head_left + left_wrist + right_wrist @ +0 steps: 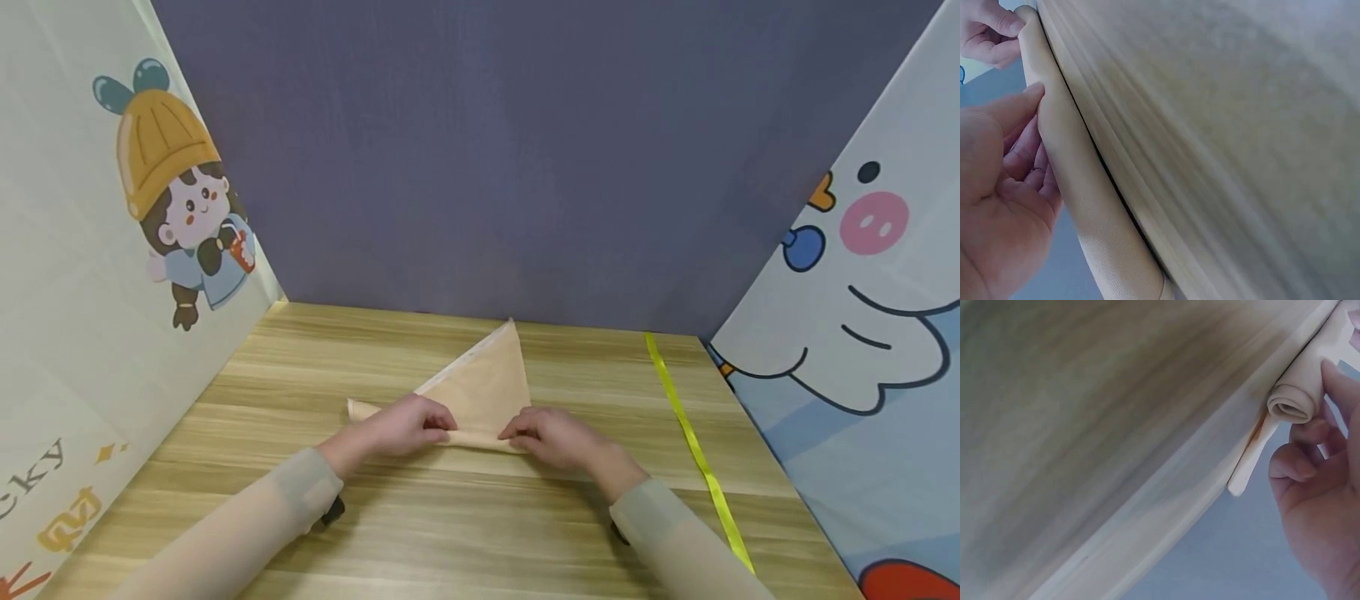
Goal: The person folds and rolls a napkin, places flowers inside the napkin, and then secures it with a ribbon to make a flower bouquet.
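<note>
A beige cloth (483, 379) lies on the wooden table, its near edge rolled into a tube and a pointed part reaching away from me. In the left wrist view the rolled edge (1079, 169) looks smooth and finely woven. My left hand (408, 423) pinches the left part of the roll, thumb on the near side. Towards the roll's right end, my right hand (553, 435) grips it between thumb and curled fingers. The right wrist view shows the coiled end (1294, 405) beside those fingers, with a flat flap of cloth (1250, 459) sticking out beyond it.
The wooden table (465, 525) meets a dark purple-grey panel (487, 167) at the back. Printed panels stand at the left (75, 250) and right (847, 333). A yellow strip (693, 442) runs along the table's right side.
</note>
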`<state>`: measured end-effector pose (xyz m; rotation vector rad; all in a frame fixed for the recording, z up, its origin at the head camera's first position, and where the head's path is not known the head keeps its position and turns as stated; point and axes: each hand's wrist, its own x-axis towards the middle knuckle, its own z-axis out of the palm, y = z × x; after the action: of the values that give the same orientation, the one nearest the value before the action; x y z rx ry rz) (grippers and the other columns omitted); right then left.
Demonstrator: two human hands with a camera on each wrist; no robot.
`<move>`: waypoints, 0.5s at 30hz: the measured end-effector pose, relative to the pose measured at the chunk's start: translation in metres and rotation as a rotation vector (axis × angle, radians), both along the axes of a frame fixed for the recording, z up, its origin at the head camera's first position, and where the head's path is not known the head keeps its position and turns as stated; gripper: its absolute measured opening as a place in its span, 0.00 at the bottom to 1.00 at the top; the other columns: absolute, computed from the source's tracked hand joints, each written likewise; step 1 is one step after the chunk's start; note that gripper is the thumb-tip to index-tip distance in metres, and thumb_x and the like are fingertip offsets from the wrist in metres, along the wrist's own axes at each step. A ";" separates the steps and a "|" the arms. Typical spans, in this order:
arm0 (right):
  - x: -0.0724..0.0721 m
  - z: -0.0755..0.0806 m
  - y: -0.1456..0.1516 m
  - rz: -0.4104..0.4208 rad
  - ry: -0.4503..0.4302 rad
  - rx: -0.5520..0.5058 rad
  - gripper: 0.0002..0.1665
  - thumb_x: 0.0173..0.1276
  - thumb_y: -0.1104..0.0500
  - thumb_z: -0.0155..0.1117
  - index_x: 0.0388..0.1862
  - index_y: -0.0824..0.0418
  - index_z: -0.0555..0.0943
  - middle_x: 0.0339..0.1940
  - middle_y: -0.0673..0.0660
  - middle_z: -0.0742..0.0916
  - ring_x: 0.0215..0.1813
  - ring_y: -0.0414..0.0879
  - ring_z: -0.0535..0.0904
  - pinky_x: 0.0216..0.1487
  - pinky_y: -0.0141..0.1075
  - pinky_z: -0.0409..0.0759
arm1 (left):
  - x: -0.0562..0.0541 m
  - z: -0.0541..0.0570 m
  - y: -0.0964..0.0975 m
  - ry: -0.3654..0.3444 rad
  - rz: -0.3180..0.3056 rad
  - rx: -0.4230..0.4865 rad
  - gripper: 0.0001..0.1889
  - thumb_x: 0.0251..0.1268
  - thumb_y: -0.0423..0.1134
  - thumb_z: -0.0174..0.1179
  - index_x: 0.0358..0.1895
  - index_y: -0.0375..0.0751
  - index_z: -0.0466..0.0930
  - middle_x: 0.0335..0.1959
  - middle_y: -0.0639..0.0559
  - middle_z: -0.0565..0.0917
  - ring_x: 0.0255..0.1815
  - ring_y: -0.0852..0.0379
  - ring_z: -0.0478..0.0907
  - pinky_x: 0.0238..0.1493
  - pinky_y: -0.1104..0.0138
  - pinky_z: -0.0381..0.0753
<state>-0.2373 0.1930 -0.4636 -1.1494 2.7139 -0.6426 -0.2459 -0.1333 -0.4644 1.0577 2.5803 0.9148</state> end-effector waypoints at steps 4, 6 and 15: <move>-0.002 0.001 -0.003 -0.050 0.019 0.022 0.12 0.84 0.59 0.65 0.57 0.47 0.92 0.54 0.46 0.93 0.57 0.46 0.89 0.61 0.46 0.87 | -0.001 0.003 0.001 0.024 0.018 -0.034 0.08 0.81 0.35 0.65 0.51 0.41 0.93 0.47 0.52 0.94 0.48 0.59 0.89 0.52 0.65 0.88; -0.002 0.001 -0.005 -0.079 0.022 0.037 0.12 0.84 0.59 0.64 0.56 0.48 0.92 0.53 0.48 0.93 0.57 0.48 0.90 0.61 0.48 0.87 | -0.002 0.004 0.003 0.046 0.028 -0.056 0.09 0.82 0.36 0.64 0.50 0.41 0.94 0.47 0.51 0.93 0.50 0.57 0.88 0.54 0.63 0.88; -0.006 -0.002 -0.011 -0.152 0.041 0.057 0.11 0.82 0.59 0.67 0.54 0.50 0.93 0.42 0.47 0.85 0.40 0.38 0.78 0.46 0.37 0.81 | -0.009 0.000 0.008 0.099 0.031 -0.070 0.07 0.79 0.33 0.65 0.50 0.38 0.92 0.40 0.53 0.86 0.42 0.61 0.81 0.50 0.63 0.85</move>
<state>-0.2432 0.1817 -0.4658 -0.9613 2.8551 -0.5620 -0.2547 -0.1250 -0.4639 1.0726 2.6947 0.7917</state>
